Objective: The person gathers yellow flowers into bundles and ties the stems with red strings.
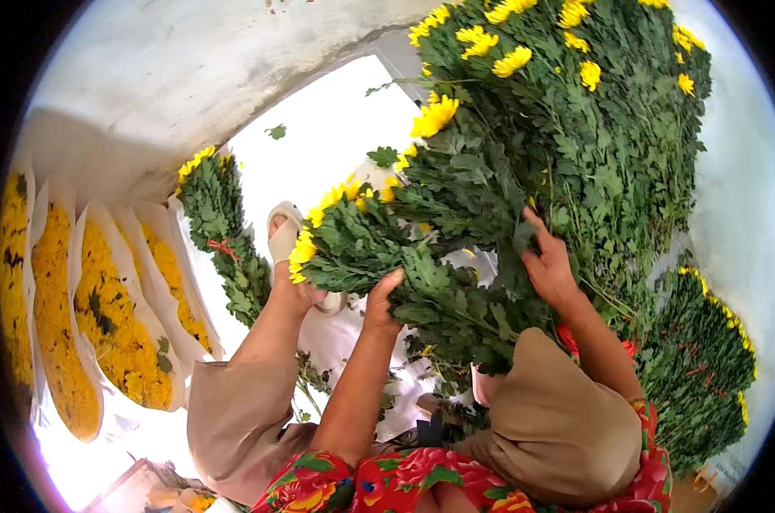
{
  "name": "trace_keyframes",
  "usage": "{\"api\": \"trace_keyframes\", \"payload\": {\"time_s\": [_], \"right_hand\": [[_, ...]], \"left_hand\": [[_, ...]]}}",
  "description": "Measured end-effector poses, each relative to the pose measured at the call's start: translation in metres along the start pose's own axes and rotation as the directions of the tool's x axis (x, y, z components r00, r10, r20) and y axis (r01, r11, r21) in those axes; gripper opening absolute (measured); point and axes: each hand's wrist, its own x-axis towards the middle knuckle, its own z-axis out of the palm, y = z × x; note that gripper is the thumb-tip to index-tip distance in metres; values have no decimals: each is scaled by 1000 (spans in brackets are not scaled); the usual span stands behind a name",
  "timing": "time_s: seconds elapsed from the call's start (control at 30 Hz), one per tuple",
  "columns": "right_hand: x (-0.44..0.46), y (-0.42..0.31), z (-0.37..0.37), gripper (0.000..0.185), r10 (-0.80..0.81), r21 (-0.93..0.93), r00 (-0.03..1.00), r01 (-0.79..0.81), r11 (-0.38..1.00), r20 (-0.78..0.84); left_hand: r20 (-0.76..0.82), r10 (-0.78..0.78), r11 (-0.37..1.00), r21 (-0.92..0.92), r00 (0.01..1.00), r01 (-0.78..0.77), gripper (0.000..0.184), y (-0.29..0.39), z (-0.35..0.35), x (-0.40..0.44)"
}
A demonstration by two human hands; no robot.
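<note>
Yellow flowers on leafy green stems form a bunch above my lap, its blooms pointing left. My left hand is wrapped round this bunch from below, thumb on top. To the right, my right hand is at the stems of another flower bundle, fingers partly spread among the leaves. Whether it grips a stem is hidden by the foliage. Behind and right of it rises a large heap of yellow flowers with long leafy stems.
Paper-wrapped yellow flowers stand in a row at the left. A bunch tied with red lies beside my sandalled foot. More tied bunches lie at the lower right. A pale wall is behind.
</note>
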Motion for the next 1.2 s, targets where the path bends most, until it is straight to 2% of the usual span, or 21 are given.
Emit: {"api": "trace_keyframes", "payload": {"time_s": [0.03,0.17,0.2,0.23,0.3,0.37,0.43,0.47,0.5,0.53,0.63,0.67,0.7,0.77,0.83,0.9,0.93,0.97,1.07,1.17,1.2], "right_hand": [[-5,-6,5,63,-90,63,996,89,994,21],[-18,-49,19,68,-45,72,981,32,997,188],[-21,-55,23,74,-195,26,971,193,981,137],[-24,-56,25,74,-200,25,970,199,980,135],[-26,-59,30,79,-156,-204,942,223,953,298],[-25,-73,26,81,-190,-271,929,281,921,318],[-23,-86,19,68,-50,-447,883,285,848,467],[-22,-87,17,68,-56,-450,884,291,845,465],[-22,-88,13,69,-182,-431,883,379,819,432],[-22,-91,9,70,-306,-416,866,466,781,395],[-20,-121,-12,68,-362,-514,836,541,666,412],[-21,-130,-17,68,-378,-521,835,547,655,401],[-23,-139,-22,67,-484,-527,801,597,604,352],[-23,-159,-35,67,-594,-548,751,639,540,289],[-22,-179,-53,62,-648,-429,745,644,633,162],[-26,-192,-71,67,-584,63,811,585,808,-34],[-41,-201,-85,69,-399,101,915,404,909,-62],[-48,-193,-96,64,-363,392,932,341,854,-19],[-79,-127,-107,61,-188,208,966,150,967,175],[-115,-14,-88,62,58,231,982,-98,968,177],[-128,5,-87,59,131,-48,981,-125,991,143]], "left_hand": [[-5,15,1000,3,1000,-15,41,3,7,-3],[70,-12,999,39,997,9,41,2,11,-6],[-6,-42,996,73,999,42,41,3,15,-8],[-83,-70,992,103,994,79,40,5,19,-8],[-6,-106,991,77,994,107,47,7,27,-7],[321,-127,990,-13,938,138,56,6,32,-5],[372,-147,986,-23,916,168,62,6,35,-7],[325,-121,992,-3,938,129,64,6,38,-10],[279,-91,996,16,956,90,67,7,45,-14],[130,-127,988,106,983,114,54,16,56,-25],[31,-105,983,157,994,99,40,25,80,-33],[42,-26,992,126,999,20,33,26,93,-39],[117,156,927,326,981,-187,38,20,88,-32],[116,87,983,153,989,-105,45,45,150,-56],[233,120,965,200,965,-169,48,67,193,-83],[-16,365,832,454,931,-319,45,85,255,-140],[33,448,777,481,893,-407,44,99,269,-154],[83,530,710,502,844,-494,43,115,280,-170],[133,793,494,432,595,-755,40,164,317,-226],[316,851,310,344,420,-886,36,225,338,-290],[405,840,248,304,361,-920,33,242,344,-314]]}}
